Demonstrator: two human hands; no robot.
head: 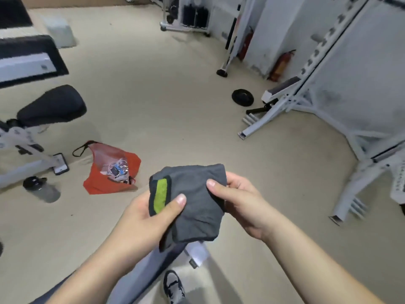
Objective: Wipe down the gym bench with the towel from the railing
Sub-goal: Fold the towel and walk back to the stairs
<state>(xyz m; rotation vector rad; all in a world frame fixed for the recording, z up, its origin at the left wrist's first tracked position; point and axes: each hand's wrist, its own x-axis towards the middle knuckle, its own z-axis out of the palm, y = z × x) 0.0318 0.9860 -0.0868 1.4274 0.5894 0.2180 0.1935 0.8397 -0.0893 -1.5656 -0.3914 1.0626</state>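
Holding the folded grey towel (192,200) at lower centre, you have both hands pinched on it: your left hand (151,218) thumbs its left edge by the green strip, your right hand (236,202) clamps the right edge. At far left sits the bench (52,106) with its dark pad, a bottle (41,189) and an orange bag (109,170) near its foot. Bare beige floor (175,106) lies open across the middle; a white rack (306,91) fills the right side
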